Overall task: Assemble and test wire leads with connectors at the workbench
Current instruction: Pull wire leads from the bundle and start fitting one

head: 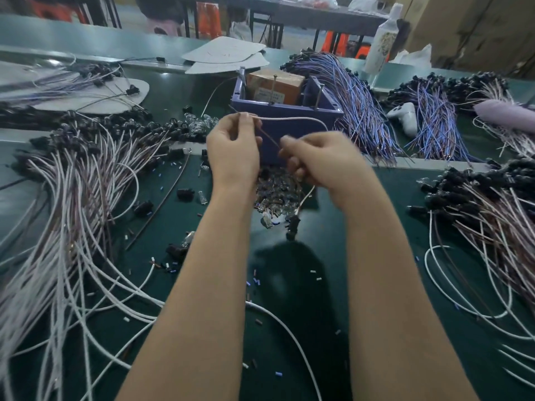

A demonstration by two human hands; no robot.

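Observation:
Both hands are raised over the green workbench (318, 256). My left hand (234, 151) pinches the upper end of a white wire lead (292, 118), which arcs to the right. My right hand (315, 162) grips the same lead lower down, next to a thin brown wire (267, 138) stretched between the two hands. Below my right hand the lead's tail hangs with a black connector (293, 227) at its end. A heap of small clear bulbs (275, 195) lies on the bench under the hands.
A blue bin (289, 117) holding an orange box stands just behind the hands. White leads with black connectors (86, 175) pile up left and right (486, 204). Blue-purple lead bundles (356, 96) lie at the back right. Small cut bits litter the mat.

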